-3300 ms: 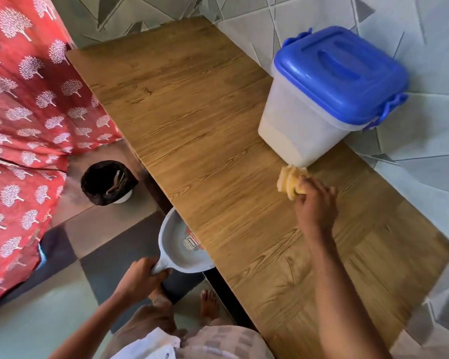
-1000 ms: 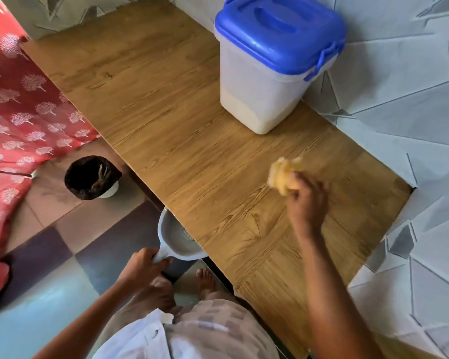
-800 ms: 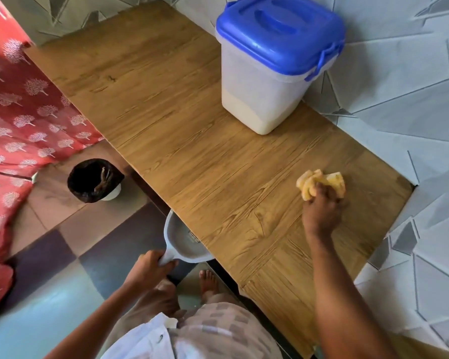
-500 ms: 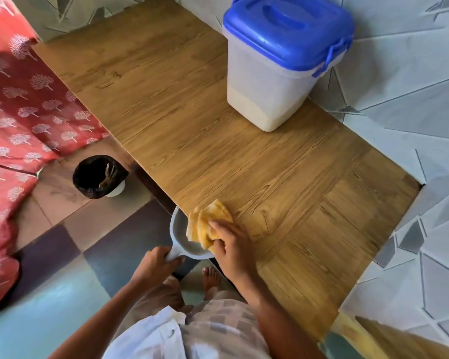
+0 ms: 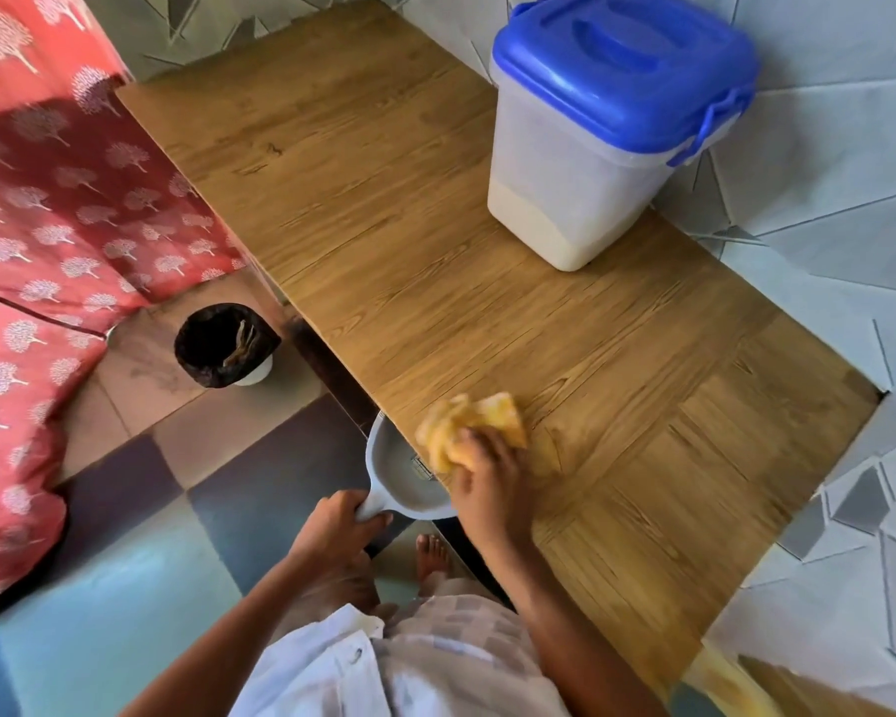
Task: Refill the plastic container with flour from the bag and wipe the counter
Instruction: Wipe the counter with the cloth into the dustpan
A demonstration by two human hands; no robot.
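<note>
Both hands are busy: from the head view, the right hand (image 5: 487, 470) has dragged the bunched yellow cloth (image 5: 469, 424) from the bench's (image 5: 642, 406) far side to its near edge, where the left hand (image 5: 340, 525) grips a grey dustpan (image 5: 404, 478) just below. The wipe looks nearly finished, the lidded plastic container (image 5: 601, 147) stands well apart by the wall, and bare bench lies between for another pass.

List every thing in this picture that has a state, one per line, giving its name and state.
plastic container: upright on the counter, holding flour low down
blue lid: on the container
yellow cloth: crumpled, gripped by right hand at the counter edge
dustpan: held by left hand under that edge
bin: open, on the floor
</note>
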